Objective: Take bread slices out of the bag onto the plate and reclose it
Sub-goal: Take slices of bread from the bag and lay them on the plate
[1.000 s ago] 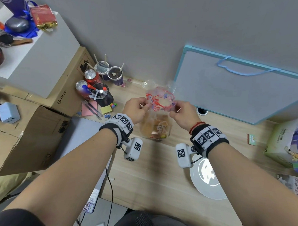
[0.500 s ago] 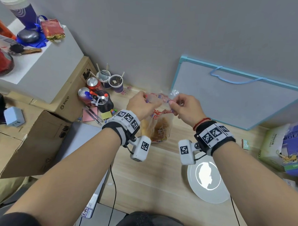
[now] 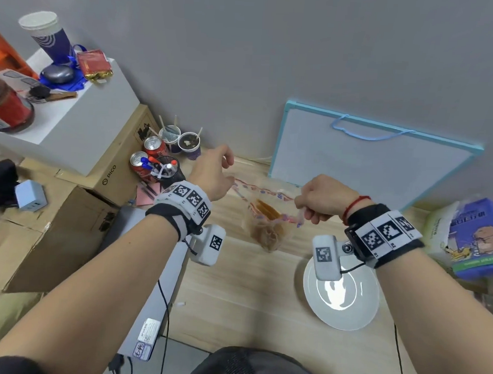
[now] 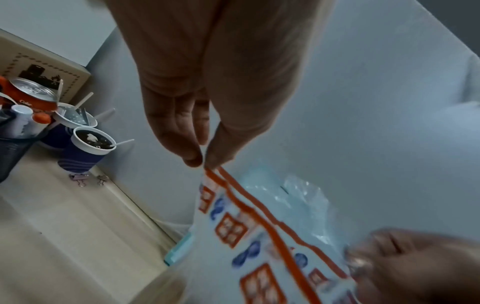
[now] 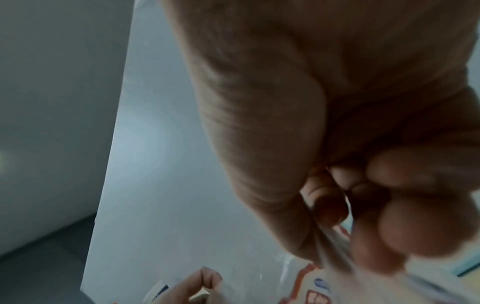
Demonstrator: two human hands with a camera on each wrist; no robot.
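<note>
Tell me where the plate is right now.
In the head view, the plate sits on the wooden desk under the right hand's wrist, nearer than the bread bag.

Both forearms are bare. Each wrist is wrapped in a black band [image 3: 167, 216] faced with white panels printed with black square markers. A white camera block [image 3: 209, 246] with its own marker is mounted under each band. A red string bracelet [image 3: 354, 204] is worn on the right wrist.
</note>
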